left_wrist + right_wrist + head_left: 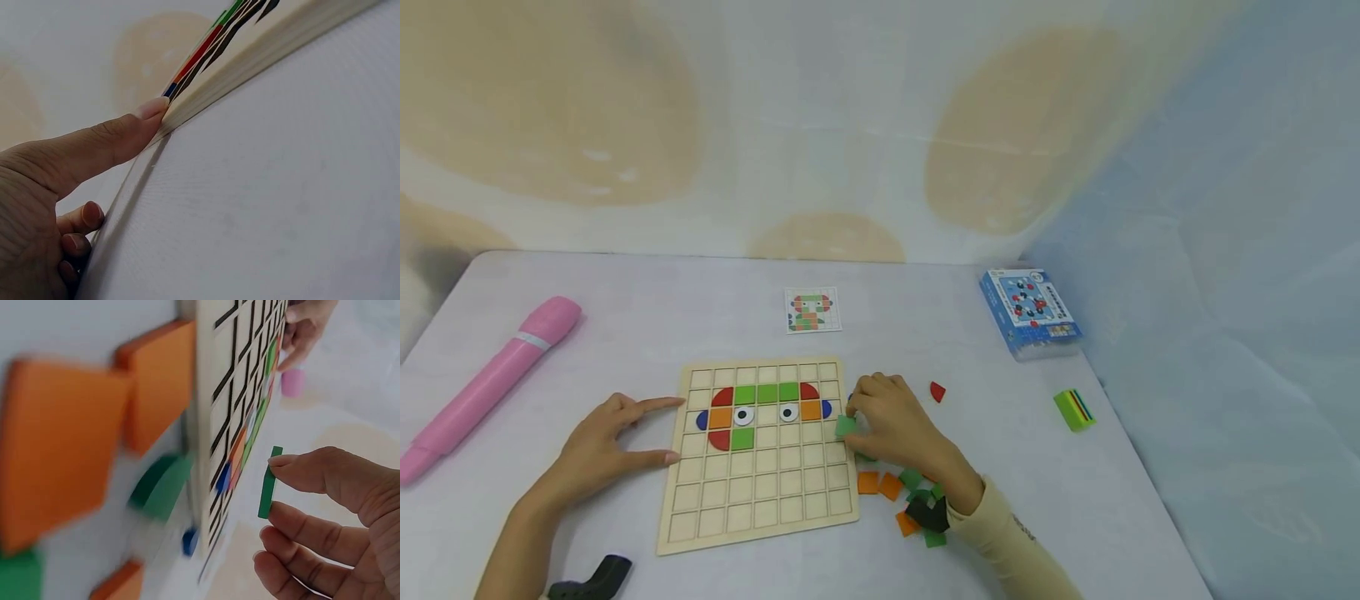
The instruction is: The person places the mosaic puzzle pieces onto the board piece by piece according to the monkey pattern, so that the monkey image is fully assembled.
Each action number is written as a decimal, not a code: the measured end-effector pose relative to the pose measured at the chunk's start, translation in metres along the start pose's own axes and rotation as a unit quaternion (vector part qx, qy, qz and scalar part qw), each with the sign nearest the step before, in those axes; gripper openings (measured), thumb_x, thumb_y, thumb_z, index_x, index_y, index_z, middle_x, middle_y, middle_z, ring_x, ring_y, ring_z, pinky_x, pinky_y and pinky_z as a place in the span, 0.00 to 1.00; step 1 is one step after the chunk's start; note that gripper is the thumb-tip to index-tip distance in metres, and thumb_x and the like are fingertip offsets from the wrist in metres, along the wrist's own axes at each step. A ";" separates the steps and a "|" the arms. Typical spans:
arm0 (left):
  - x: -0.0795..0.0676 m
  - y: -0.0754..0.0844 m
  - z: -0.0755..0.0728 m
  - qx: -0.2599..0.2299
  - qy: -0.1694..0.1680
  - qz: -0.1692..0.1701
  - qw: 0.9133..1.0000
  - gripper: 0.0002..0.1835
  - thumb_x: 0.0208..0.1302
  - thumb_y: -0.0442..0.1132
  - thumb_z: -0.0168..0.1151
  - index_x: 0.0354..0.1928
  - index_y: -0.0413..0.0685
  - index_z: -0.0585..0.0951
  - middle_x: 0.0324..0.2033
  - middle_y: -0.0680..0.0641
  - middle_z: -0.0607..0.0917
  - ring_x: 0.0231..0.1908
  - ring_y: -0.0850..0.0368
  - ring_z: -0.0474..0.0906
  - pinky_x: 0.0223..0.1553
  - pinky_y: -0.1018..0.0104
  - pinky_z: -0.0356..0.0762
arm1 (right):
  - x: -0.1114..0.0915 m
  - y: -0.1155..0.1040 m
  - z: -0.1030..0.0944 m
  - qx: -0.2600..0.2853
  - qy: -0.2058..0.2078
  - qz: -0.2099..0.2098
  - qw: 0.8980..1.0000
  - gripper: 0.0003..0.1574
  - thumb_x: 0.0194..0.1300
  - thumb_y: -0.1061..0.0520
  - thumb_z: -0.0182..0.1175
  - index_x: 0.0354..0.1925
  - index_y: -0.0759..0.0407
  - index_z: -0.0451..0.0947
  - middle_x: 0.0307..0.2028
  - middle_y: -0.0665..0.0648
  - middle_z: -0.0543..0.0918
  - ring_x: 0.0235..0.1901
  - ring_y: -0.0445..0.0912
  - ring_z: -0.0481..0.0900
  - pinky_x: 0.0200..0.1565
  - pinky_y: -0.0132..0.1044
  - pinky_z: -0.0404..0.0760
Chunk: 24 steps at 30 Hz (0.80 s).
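A pale wooden grid board [765, 487] lies in front of me, with a pattern of red, green, orange and blue pieces and two eye tiles [788, 412] in its upper half. My left hand [598, 442] rests at its left edge, index finger and thumb stretched apart, the thumb tip against the board's side in the left wrist view. Over the right edge, my right hand [898, 421] pinches a green square tile [270, 482] between thumb and index finger. The right wrist view shows this tile edge-on, held above the board's surface.
Loose orange tiles [868, 482] and green pieces [935, 539] lie right of the board, partly behind the right wrist. A red quarter piece [937, 392] sits farther off. A pattern card [813, 310], blue box [1033, 312], stacked tiles [1075, 410] and pink tube-shaped object [493, 383] surround them.
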State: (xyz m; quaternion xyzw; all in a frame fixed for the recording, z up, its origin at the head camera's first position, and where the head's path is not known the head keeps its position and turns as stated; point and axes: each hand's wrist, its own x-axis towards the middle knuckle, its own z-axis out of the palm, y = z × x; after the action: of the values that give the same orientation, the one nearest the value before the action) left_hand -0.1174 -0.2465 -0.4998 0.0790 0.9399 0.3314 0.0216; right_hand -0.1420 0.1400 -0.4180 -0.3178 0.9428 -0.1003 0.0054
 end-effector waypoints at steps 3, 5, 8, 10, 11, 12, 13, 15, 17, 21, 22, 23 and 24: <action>0.000 0.001 0.000 -0.003 -0.001 -0.002 1.000 0.41 0.43 0.58 0.80 0.63 0.60 0.79 0.34 0.48 0.70 0.35 0.55 0.62 0.35 0.63 0.58 | 0.013 -0.012 0.006 -0.006 -0.018 -0.022 1.000 0.12 0.55 0.49 0.70 0.36 0.53 0.85 0.38 0.47 0.79 0.42 0.43 0.72 0.54 0.43 0.71; 0.000 0.001 0.000 -0.004 -0.002 -0.001 1.000 0.40 0.43 0.57 0.80 0.63 0.59 0.79 0.35 0.47 0.69 0.35 0.55 0.62 0.35 0.63 0.58 | 0.020 -0.019 0.010 -0.010 -0.029 -0.032 0.999 0.12 0.56 0.49 0.70 0.37 0.53 0.86 0.39 0.47 0.79 0.42 0.43 0.73 0.54 0.42 0.71; 0.001 0.000 0.000 -0.003 0.001 0.000 1.000 0.41 0.42 0.57 0.80 0.63 0.60 0.79 0.34 0.48 0.69 0.35 0.55 0.62 0.35 0.63 0.58 | 0.031 -0.028 0.017 -0.018 -0.043 -0.042 0.998 0.12 0.56 0.49 0.69 0.38 0.52 0.86 0.39 0.47 0.79 0.43 0.42 0.73 0.54 0.41 0.70; 0.001 0.000 0.000 -0.003 0.002 0.002 1.000 0.41 0.42 0.57 0.80 0.63 0.60 0.79 0.34 0.48 0.69 0.35 0.55 0.62 0.35 0.63 0.58 | 0.037 -0.033 0.020 -0.026 -0.049 -0.048 0.997 0.11 0.57 0.49 0.69 0.38 0.50 0.87 0.39 0.46 0.78 0.43 0.42 0.72 0.53 0.41 0.70; 0.001 0.000 0.000 -0.003 0.004 0.003 1.000 0.41 0.42 0.57 0.80 0.63 0.59 0.79 0.34 0.48 0.69 0.34 0.56 0.62 0.35 0.63 0.57 | 0.040 -0.036 0.021 -0.031 -0.052 -0.051 0.997 0.11 0.57 0.49 0.69 0.38 0.50 0.87 0.39 0.46 0.78 0.43 0.42 0.72 0.53 0.41 0.70; 0.001 0.000 0.000 -0.003 0.005 0.004 1.000 0.41 0.42 0.57 0.80 0.63 0.59 0.79 0.34 0.48 0.69 0.34 0.56 0.62 0.35 0.63 0.57 | 0.042 -0.037 0.023 -0.037 -0.053 -0.054 0.996 0.10 0.57 0.49 0.68 0.38 0.49 0.87 0.39 0.46 0.78 0.42 0.42 0.72 0.53 0.40 0.70; 0.000 0.000 0.000 -0.003 0.007 0.005 1.000 0.41 0.42 0.57 0.80 0.62 0.59 0.79 0.34 0.48 0.69 0.34 0.56 0.62 0.35 0.63 0.57 | 0.044 -0.039 0.025 -0.044 -0.055 -0.057 0.996 0.09 0.57 0.49 0.68 0.37 0.49 0.87 0.39 0.46 0.78 0.42 0.42 0.72 0.52 0.40 0.69; 0.000 0.001 0.000 -0.003 0.009 0.007 1.000 0.41 0.42 0.57 0.80 0.62 0.59 0.79 0.34 0.48 0.70 0.34 0.56 0.62 0.34 0.64 0.57 | 0.047 -0.041 0.027 -0.060 -0.056 -0.061 0.995 0.08 0.58 0.49 0.68 0.36 0.48 0.86 0.39 0.45 0.78 0.42 0.41 0.71 0.52 0.40 0.69; 0.000 0.002 0.000 -0.002 0.010 0.008 1.000 0.41 0.41 0.57 0.80 0.62 0.59 0.79 0.34 0.48 0.70 0.34 0.56 0.62 0.34 0.64 0.57 | 0.048 -0.043 0.029 -0.074 -0.054 -0.064 0.994 0.07 0.59 0.48 0.68 0.35 0.48 0.86 0.39 0.45 0.78 0.42 0.41 0.72 0.52 0.40 0.70; 0.000 0.003 -0.001 0.000 0.009 0.007 1.000 0.41 0.41 0.57 0.80 0.62 0.58 0.79 0.34 0.48 0.69 0.34 0.55 0.62 0.34 0.64 0.57 | 0.048 -0.045 0.029 -0.086 -0.046 -0.067 0.993 0.06 0.60 0.49 0.69 0.35 0.48 0.86 0.40 0.45 0.80 0.43 0.42 0.73 0.52 0.40 0.71; 0.000 0.003 -0.001 0.000 0.008 0.007 1.000 0.41 0.41 0.57 0.80 0.62 0.58 0.79 0.34 0.48 0.69 0.34 0.55 0.62 0.35 0.63 0.58 | 0.048 -0.045 0.029 -0.085 -0.045 -0.067 0.993 0.05 0.60 0.49 0.69 0.35 0.48 0.87 0.40 0.45 0.80 0.43 0.42 0.74 0.52 0.40 0.71; 0.000 0.003 -0.001 0.000 0.007 0.006 1.000 0.41 0.42 0.57 0.80 0.62 0.58 0.79 0.34 0.48 0.70 0.34 0.55 0.62 0.35 0.63 0.58 | 0.048 -0.046 0.028 -0.083 -0.045 -0.067 0.993 0.05 0.60 0.50 0.69 0.34 0.48 0.87 0.40 0.45 0.80 0.43 0.42 0.74 0.52 0.40 0.71; 0.000 0.003 -0.001 0.000 0.006 0.005 1.000 0.41 0.42 0.57 0.80 0.62 0.58 0.79 0.34 0.48 0.70 0.34 0.55 0.62 0.35 0.63 0.58 | 0.048 -0.046 0.028 -0.081 -0.045 -0.067 0.993 0.05 0.60 0.50 0.69 0.34 0.48 0.86 0.40 0.45 0.80 0.44 0.42 0.75 0.52 0.40 0.72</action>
State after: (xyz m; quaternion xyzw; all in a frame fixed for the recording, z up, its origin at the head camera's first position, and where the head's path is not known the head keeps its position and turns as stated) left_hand -0.1175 -0.2451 -0.4969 0.0814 0.9395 0.3324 0.0141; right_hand -0.1507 0.0698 -0.4341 -0.3839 0.9232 -0.0092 0.0149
